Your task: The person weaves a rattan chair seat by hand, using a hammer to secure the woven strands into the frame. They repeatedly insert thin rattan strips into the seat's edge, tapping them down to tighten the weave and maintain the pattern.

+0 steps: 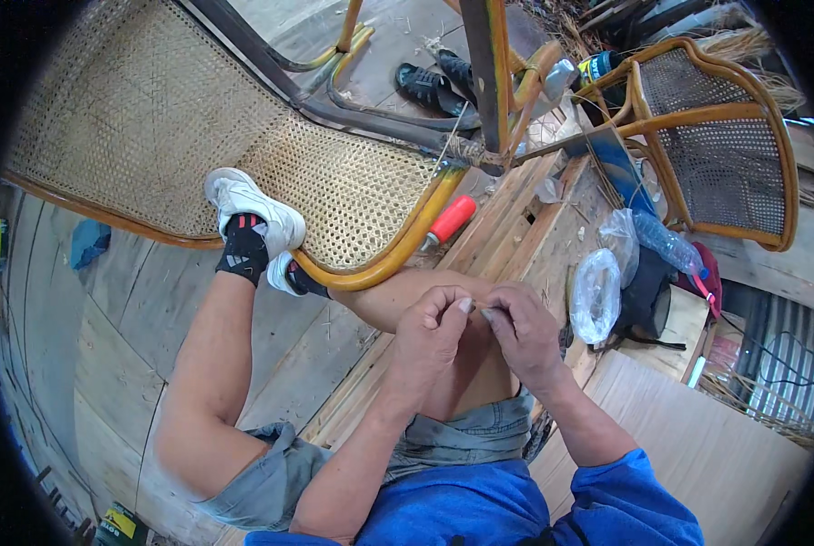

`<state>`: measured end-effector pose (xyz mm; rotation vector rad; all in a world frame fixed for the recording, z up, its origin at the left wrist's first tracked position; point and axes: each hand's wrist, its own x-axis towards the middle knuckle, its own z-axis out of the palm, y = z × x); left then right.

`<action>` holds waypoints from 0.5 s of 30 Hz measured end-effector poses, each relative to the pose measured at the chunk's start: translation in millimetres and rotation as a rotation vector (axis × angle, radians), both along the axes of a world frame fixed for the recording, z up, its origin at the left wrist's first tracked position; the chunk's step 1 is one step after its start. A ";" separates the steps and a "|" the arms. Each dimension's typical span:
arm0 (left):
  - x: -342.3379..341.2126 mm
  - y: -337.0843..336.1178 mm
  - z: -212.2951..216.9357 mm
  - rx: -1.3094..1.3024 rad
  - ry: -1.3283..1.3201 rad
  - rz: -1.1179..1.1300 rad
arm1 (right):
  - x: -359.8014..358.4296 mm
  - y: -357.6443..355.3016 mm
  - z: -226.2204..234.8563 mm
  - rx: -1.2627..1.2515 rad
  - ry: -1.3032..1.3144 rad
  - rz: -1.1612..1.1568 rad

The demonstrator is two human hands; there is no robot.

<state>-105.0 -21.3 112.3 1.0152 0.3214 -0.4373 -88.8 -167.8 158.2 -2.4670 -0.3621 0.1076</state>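
Note:
My left hand (431, 338) and my right hand (527, 338) meet above my bent leg, thumbs and fingertips pinched close together. Whatever lies between them is too small to make out. Beyond them, a rattan chair (334, 191) with woven cane seat and back is tipped on its side. Its curved yellow-brown front rim (384, 271) comes down by my shin. One white shoe (243, 202) of mine rests against the cane. A red tool handle (451, 221) lies beside the rim.
To the right, a transparent bottle (669, 244) and a plastic bag (595, 296) lie beside dark cloth. A smaller cane-panelled chair (712, 136) stands at the far right. Rough wooden beams (516, 214) run near my leg. Black sandals (425, 88) lie behind the large chair.

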 end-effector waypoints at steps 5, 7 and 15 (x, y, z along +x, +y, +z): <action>0.1 2.4 5.6 -0.016 -0.036 0.009 | 0.4 -1.0 1.1 0.178 0.218 -0.094; -0.6 1.3 4.1 -0.019 -0.048 0.055 | 0.8 2.1 1.4 0.260 0.250 -0.087; 0.9 -3.3 12.1 -0.451 0.122 0.197 | 0.9 6.1 0.6 0.667 0.578 -0.291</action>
